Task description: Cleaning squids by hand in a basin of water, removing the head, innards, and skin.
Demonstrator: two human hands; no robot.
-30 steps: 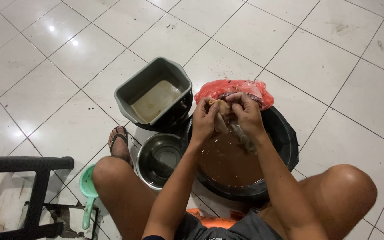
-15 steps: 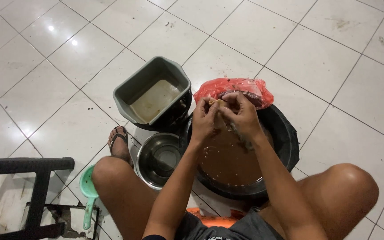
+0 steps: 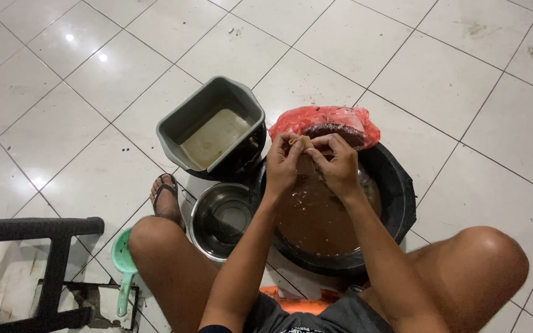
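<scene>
Head cam, looking down: I see both hands up over the far rim of the black basin [image 3: 402, 203], which is full of brown liquid [image 3: 322, 213]. Left hand [image 3: 284, 165] and right hand [image 3: 339, 165] meet fingertip to fingertip, fingers narrow and pinched on one small tan piece [image 3: 299, 142]. It sits right at the tips, above the liquid, just short of the red plastic bag [image 3: 325, 120] lying on the basin's far edge w/ something dark inside. The piece is too small to give a long axis; can't tell. Neither hand is nearer, both on it about equally, thumbs underneath.

Room: straight down is open liquid, nothing in the way. Far side is blocked by the bag, touching or nearly so w/ the knuckles. To the left, the grey rectangular tub [image 3: 211, 126] w/ pale liquid in it sits tilted against the basin's left-far rim; nearer me on that side, a steel bowl [image 3: 223, 216] just beside the basin wall. Knees flank the basin both sides, left foot in a sandal [image 3: 166, 196] by the bowl. Green dipper [image 3: 123, 262] and a dark stool [image 3: 38, 231] are well apart, low left. Right of the basin it's bare tile floor [image 3: 464, 92], the most open side.
</scene>
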